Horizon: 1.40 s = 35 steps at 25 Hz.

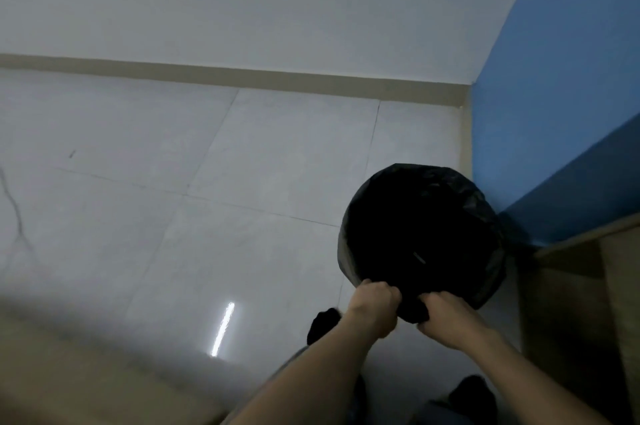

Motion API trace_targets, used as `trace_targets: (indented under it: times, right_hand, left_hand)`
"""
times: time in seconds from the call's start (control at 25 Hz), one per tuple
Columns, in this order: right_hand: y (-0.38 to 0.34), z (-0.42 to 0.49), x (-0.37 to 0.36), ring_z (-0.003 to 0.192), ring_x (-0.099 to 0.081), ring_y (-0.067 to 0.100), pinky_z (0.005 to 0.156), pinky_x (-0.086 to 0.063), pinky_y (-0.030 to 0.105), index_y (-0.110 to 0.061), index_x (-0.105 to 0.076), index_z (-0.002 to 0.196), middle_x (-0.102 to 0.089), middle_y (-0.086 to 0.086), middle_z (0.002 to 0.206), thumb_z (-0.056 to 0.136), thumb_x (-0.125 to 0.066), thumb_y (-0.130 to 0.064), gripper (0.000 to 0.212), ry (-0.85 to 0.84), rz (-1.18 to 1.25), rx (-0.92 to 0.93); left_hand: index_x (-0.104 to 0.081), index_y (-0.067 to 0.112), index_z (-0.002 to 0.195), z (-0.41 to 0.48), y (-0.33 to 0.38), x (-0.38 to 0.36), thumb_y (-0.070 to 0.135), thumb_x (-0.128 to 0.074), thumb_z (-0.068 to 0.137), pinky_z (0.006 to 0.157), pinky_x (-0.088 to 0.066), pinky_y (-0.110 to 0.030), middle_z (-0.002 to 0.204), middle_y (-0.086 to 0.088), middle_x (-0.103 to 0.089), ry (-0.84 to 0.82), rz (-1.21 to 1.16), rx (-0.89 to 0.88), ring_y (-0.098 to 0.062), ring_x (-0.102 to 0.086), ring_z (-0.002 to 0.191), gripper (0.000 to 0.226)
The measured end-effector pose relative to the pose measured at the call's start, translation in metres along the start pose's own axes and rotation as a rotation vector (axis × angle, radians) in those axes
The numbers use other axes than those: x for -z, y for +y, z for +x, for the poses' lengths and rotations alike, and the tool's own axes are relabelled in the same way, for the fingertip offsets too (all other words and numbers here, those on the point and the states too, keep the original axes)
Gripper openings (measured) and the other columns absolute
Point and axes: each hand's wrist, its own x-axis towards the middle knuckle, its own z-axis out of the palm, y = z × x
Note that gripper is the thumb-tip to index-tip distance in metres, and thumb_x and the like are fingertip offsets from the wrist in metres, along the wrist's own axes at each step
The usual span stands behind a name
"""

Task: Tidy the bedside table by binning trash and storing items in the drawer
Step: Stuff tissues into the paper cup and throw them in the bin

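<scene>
A round bin lined with a black plastic bag (420,234) stands on the pale tiled floor in the corner by the blue wall. Both hands reach to its near rim. My left hand (372,307) is closed on the bag's edge at the rim. My right hand (446,319) grips a bunched fold of the same black bag just to the right of it. The inside of the bin is too dark to see. The wooden bedside table (585,303) stands right of the bin; its top and drawer are out of view.
A white wall with a beige skirting board (242,74) runs across the back. The blue wall (561,95) closes the right side. A wooden surface (86,372) fills the lower left. My dark feet (323,324) show below the arms.
</scene>
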Motion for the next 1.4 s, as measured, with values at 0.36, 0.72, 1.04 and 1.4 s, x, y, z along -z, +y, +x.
trace_targets:
  times: [0.36,0.72,1.04,1.4]
  right_hand:
    - [-0.016,-0.12,-0.034,0.097,-0.06,0.02,0.077,-0.048,0.024,-0.016,-0.056,0.12,-0.063,0.009,0.113,0.074,-0.055,-0.02,0.046,-0.145,0.141,0.015]
    - [-0.008,-0.209,0.092,0.117,-0.051,0.023,0.092,-0.041,0.031,-0.012,-0.048,0.127,-0.053,0.005,0.128,0.086,-0.049,-0.012,0.041,0.756,0.225,0.043]
    - [0.123,-0.343,0.09,0.095,-0.06,0.037,0.081,-0.047,0.041,-0.005,-0.063,0.102,-0.066,0.019,0.102,0.07,-0.068,-0.003,0.032,1.274,0.365,-0.407]
    - [0.18,-0.355,0.019,0.072,-0.065,0.035,0.059,-0.057,0.04,-0.007,-0.07,0.074,-0.07,0.013,0.079,0.051,-0.087,-0.033,0.038,0.938,0.214,-0.543]
  left_hand:
    - [-0.055,0.006,0.122,-0.118,0.054,-0.032,0.026,-0.05,0.089,0.089,-0.047,-0.04,0.121,-0.019,-0.061,-0.128,-0.252,0.019,-0.035,-0.058,0.112,0.039]
    - [-0.04,0.013,0.138,-0.109,0.151,0.099,0.016,-0.045,0.082,0.102,-0.042,-0.032,0.133,-0.013,-0.057,0.442,-0.594,-0.214,-0.026,-0.053,0.123,0.057]
    - [-0.03,0.024,0.144,-0.086,0.294,0.129,0.011,-0.056,0.085,0.11,-0.031,-0.034,0.147,-0.006,-0.033,0.555,-0.503,-0.503,-0.023,-0.031,0.136,0.066]
    - [-0.045,0.014,0.136,-0.034,0.362,0.132,0.03,-0.057,0.089,0.116,-0.023,-0.04,0.158,-0.015,0.0,0.543,-0.181,-0.424,-0.031,-0.007,0.146,0.05]
